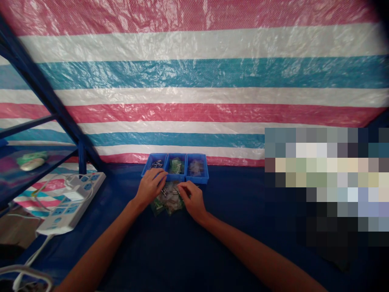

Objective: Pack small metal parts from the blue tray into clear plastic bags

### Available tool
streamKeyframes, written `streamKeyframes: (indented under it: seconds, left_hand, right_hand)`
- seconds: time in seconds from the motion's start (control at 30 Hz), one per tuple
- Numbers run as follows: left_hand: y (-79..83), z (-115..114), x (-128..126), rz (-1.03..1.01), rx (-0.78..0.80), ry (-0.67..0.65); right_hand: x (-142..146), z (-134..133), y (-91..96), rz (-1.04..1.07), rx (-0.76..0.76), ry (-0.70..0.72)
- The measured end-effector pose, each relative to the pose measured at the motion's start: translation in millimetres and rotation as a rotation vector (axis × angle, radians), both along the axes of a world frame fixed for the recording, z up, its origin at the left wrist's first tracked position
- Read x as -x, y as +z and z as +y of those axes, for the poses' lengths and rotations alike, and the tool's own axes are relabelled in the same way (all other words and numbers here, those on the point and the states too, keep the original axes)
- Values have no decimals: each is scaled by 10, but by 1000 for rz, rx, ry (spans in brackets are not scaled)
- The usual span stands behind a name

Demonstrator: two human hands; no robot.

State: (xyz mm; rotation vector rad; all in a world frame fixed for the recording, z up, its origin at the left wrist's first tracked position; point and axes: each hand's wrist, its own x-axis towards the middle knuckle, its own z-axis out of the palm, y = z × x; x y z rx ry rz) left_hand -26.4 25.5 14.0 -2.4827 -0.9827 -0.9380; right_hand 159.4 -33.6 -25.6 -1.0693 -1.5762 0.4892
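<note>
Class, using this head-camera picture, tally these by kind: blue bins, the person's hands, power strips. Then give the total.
blue plastic bins: 3
hands, left hand and right hand: 2
white power strip: 1
Total: 6

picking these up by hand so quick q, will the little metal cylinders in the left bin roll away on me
The metal cylinders in the left blue bin look round and smooth, so they'd probably roll if pushed and may slip between fingertips. Their shine suggests they're stiff and fairly heavy for their size, though they're too small here to tell whether they're hollow.
</note>
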Motion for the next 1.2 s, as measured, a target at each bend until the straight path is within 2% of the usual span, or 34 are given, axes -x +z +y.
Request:
streamKeyframes:
  seconds: [0.1, 0.23, 0.57, 0.83, 1.2]
  left_hand:
    - [-17, -57, -9, 85, 58, -122]
    - [-11, -46, 13, 110, 55, -112]
    - [15, -62, 23, 136, 158, -160]
    - [81, -141, -9, 160, 355, -282]
    - [55, -132, -23, 246, 378, -261]
  right_hand:
    - [0, 1, -1, -27, -16, -18]
    - [3, 12, 17, -81, 4, -44]
    - [-132, 166, 131, -563, 198, -103]
    - [-115, 127, 135, -675, 137, 32]
    - [-41, 54, 114, -864, 73, -15]
